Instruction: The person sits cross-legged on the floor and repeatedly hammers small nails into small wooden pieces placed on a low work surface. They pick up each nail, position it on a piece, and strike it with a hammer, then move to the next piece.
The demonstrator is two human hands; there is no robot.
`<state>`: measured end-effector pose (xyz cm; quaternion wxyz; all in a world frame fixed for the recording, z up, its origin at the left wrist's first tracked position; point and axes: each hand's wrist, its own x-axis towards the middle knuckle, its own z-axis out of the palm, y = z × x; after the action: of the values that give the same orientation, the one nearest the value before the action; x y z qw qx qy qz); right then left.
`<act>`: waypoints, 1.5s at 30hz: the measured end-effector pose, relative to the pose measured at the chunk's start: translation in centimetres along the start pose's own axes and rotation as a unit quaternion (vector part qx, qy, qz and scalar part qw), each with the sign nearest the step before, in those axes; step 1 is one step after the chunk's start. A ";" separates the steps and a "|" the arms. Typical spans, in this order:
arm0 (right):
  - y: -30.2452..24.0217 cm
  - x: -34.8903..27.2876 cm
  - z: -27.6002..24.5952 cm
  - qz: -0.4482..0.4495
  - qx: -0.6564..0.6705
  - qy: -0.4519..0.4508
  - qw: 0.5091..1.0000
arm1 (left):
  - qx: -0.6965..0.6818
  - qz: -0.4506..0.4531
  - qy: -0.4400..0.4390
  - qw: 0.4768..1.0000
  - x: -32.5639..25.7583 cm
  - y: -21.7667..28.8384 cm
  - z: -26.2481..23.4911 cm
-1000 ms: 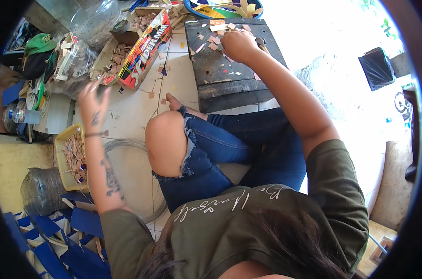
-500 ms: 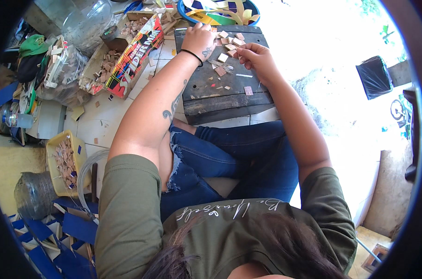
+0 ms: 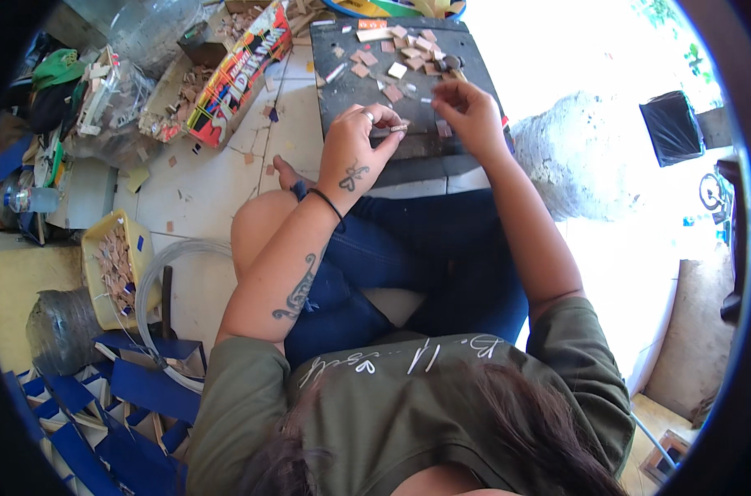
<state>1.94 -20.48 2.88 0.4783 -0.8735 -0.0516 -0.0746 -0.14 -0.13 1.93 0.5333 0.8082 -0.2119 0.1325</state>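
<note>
My left hand (image 3: 360,149) is over the near part of a dark wooden block (image 3: 342,91). Its thumb and fingers pinch a small wooden piece (image 3: 399,128), seen edge-on. To the right, my right hand (image 3: 473,120) hovers over the block with its fingers curled towards the thumb. Slight blur hides whatever is between those fingertips. Just beyond the right hand lies what looks like a small hammer (image 3: 451,64), partly hidden. Several small wooden squares (image 3: 412,54) are scattered over the block's far half, with a paler square (image 3: 398,70) among them.
On the left, a printed cardboard box (image 3: 235,78) and a yellow basket (image 3: 102,310) hold wooden chips. Blue-covered pieces (image 3: 135,438) pile up at lower left beside coiled clear tubing (image 3: 148,306). A blue-rimmed tub (image 3: 392,10) stands beyond the block.
My left hand has come back from the block's far side towards me, now pinching a small wooden piece. My right hand has moved slightly nearer and rightwards. The hammer-like tool has come into sight.
</note>
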 end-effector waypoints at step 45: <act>-4.5 -3.8 2.3 -0.125 -0.036 0.005 0.991 | 0.104 0.046 0.015 0.993 -1.5 -1.3 0.5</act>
<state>-2.35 -16.21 4.72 0.4340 -0.8763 -0.1555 -0.1400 -0.81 0.21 0.00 0.4432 0.8465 -0.2260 0.1897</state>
